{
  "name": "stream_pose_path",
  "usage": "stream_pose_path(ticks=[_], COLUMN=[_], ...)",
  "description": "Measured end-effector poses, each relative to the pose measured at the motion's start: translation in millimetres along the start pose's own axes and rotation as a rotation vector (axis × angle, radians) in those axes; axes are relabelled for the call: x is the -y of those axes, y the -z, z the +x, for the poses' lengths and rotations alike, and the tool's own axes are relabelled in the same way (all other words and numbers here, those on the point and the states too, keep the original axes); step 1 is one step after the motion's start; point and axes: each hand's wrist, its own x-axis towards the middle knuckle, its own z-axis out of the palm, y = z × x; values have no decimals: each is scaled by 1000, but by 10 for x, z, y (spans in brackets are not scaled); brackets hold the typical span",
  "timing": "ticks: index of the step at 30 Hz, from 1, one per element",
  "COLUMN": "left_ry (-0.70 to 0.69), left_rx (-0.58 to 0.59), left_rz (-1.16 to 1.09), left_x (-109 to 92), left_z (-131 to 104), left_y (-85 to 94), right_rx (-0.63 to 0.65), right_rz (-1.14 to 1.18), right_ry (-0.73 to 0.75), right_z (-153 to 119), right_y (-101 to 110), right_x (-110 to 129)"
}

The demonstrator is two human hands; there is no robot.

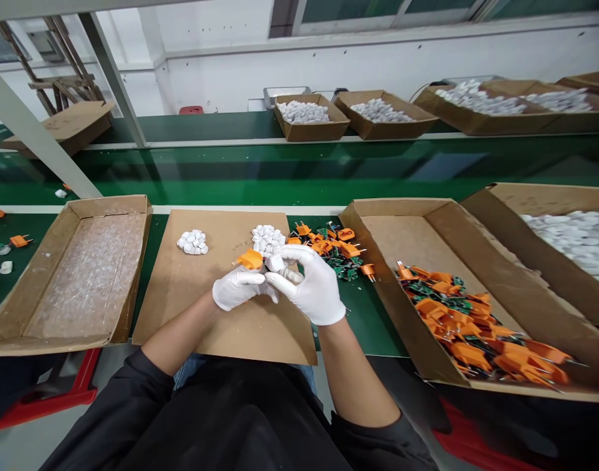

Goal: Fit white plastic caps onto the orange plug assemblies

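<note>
My left hand (239, 286), in a white glove, is closed on an orange plug piece (250, 260), held over a brown cardboard sheet (191, 301). Pressed close beside it, my right hand (312, 284), gloved too, pinches a small white piece (276, 263) between thumb and fingers. The two pieces are next to each other; the fingers hide whether they touch. Behind the hands lies a pile of white pieces (267, 239), with another white pile (192, 242) farther left on the sheet. Orange plugs with green boards (329, 248) are heaped just right of the sheet.
At left stands a cardboard tray (88, 281) with a clear lining. A box of orange plugs (402, 216) is at right, beside a box of white pieces (574, 245). More boxes (312, 131) line the rear shelf. A metal post (112, 78) rises at back left.
</note>
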Motion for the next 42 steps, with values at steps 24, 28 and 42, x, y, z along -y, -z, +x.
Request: stream_pose_path(ticks=[24,28,42], left_ry=[240,231,180], left_rx=[-116,-170,-116], left_rz=[37,4,-58], left_x=[-274,-281,-200], left_z=[-73,-75,-53], left_y=[74,38,12], right_rx=[205,225,89], right_rz=[-87,-98,7], right_ry=[40,38,7], right_z=[-46,-55,-98], right_y=[-39,-39,-50], right_x=[-62,-70,-100])
